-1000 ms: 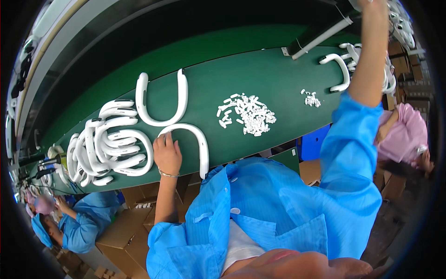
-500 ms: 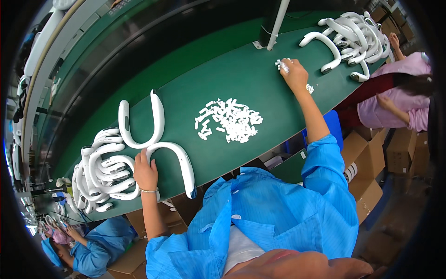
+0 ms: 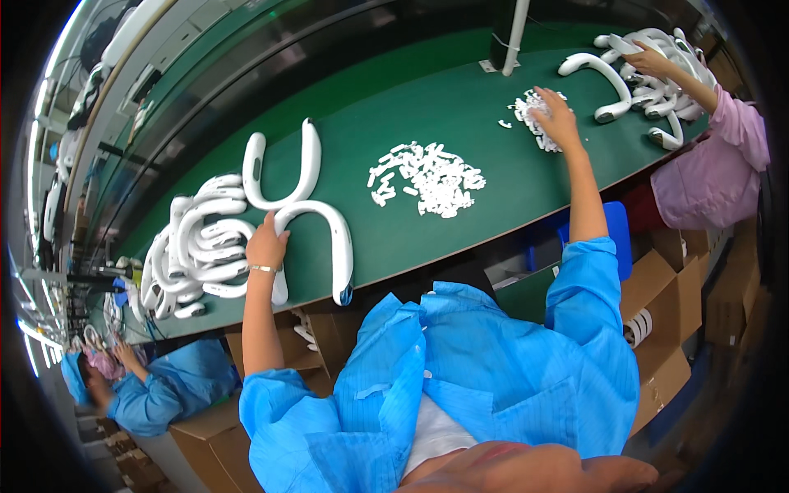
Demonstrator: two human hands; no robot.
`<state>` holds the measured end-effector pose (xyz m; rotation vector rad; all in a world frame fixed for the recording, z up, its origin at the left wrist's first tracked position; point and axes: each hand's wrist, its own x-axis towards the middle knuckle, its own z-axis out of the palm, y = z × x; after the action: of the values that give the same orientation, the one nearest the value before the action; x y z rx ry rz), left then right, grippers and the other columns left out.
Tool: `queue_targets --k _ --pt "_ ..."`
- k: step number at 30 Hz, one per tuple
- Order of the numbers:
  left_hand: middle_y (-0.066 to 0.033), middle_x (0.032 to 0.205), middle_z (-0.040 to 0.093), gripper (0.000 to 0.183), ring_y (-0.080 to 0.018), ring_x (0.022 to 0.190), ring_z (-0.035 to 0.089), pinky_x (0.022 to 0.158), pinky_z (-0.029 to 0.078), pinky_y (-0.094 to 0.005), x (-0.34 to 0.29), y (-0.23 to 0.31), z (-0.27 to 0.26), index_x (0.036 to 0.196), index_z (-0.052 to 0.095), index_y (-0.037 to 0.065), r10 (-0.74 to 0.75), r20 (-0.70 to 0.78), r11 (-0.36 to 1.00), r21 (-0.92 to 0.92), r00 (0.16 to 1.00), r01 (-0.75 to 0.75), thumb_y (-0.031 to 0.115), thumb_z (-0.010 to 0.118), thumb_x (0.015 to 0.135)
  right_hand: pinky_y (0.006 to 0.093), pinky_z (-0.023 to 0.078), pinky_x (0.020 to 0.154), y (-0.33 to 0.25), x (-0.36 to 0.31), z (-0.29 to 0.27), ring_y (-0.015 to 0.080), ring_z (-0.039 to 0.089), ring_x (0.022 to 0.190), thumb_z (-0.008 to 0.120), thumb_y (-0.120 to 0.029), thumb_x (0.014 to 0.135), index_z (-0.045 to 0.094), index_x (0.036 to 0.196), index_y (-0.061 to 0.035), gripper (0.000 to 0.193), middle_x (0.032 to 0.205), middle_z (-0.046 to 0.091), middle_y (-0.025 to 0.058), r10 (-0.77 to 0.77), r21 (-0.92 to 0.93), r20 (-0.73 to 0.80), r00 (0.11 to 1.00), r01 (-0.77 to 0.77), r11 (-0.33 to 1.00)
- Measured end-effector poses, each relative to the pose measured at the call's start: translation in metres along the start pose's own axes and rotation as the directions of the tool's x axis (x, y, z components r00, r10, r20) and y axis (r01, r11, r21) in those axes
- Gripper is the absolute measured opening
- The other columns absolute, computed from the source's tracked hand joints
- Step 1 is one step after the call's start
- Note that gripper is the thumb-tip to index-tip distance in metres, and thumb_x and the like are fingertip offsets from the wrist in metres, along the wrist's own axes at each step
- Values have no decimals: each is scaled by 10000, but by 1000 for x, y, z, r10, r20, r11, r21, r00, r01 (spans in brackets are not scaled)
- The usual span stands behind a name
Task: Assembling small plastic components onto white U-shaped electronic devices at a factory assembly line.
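Observation:
My left hand [image 3: 265, 245] is closed round one leg of a white U-shaped neck fan [image 3: 335, 238], which lies with its curve away from me. Touching that curve is another U-shaped fan [image 3: 311, 160], turned the opposite way. To the left lies a heap of similar white fans [image 3: 209, 238]. My right hand [image 3: 559, 122] is over a small pile of tiny white plastic parts [image 3: 536, 107], fingers stretched out and apart; its palm side is hidden. A larger pile of the same parts [image 3: 440, 179] is spread on the green table between my hands.
Another person's hand [image 3: 649, 62] touches a heap of white fans [image 3: 678, 53] at the far right. A post [image 3: 515, 41] stands at the table's back edge. Open cardboard boxes [image 3: 666, 320] and a blue bin [image 3: 616, 238] are below the table. A co-worker in blue [image 3: 168, 386] is at left.
My right hand has let go of a handful of small white parts, which now lie in the right-hand pile. My left hand stays at the fan. The view has shifted.

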<state>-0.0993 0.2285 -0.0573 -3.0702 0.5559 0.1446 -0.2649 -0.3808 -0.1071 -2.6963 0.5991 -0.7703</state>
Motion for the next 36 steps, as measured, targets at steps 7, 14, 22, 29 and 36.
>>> queue_targets --k 7,14,22,29,36 --pt "-126 940 552 470 -320 882 570 683 504 -412 -7 25 -14 1079 529 87 219 -270 973 128 938 -191 168 747 671 383 487 807 2 8 -3 329 614 926 495 -93 881 629 1066 -60 231 1026 638 167 -27 -36 -204 979 20 999" --pt "-109 872 561 307 -289 833 598 650 504 -387 17 22 -14 924 520 73 406 -241 914 108 881 -392 155 714 701 412 460 863 21 6 -9 322 584 991 541 -140 854 636 1056 -78 232 1075 624 141 -18 -210 -26 999 12 978" --pt "-125 872 535 297 -327 781 579 676 476 -414 23 1 -11 1004 571 100 397 -243 886 -149 885 -439 92 677 727 379 483 803 -51 1 -11 311 615 916 600 -91 817 634 1036 -68 223 1024 640 130 -21 107 -141 990 37 994" --pt "-165 886 598 279 -337 796 583 723 464 -389 31 -3 -54 1008 610 7 453 -174 770 -417 874 -483 113 654 754 392 500 753 -112 -37 15 319 588 873 530 -4 780 629 1020 -6 260 973 608 135 -359 -176 187 914 391 903" --pt "-72 739 624 215 -124 630 572 569 446 -276 31 15 -22 912 609 -52 156 62 444 -896 986 -14 128 629 796 381 493 731 -100 -37 23 306 587 847 522 -3 749 624 876 -5 163 884 588 128 -375 -91 85 923 382 920"
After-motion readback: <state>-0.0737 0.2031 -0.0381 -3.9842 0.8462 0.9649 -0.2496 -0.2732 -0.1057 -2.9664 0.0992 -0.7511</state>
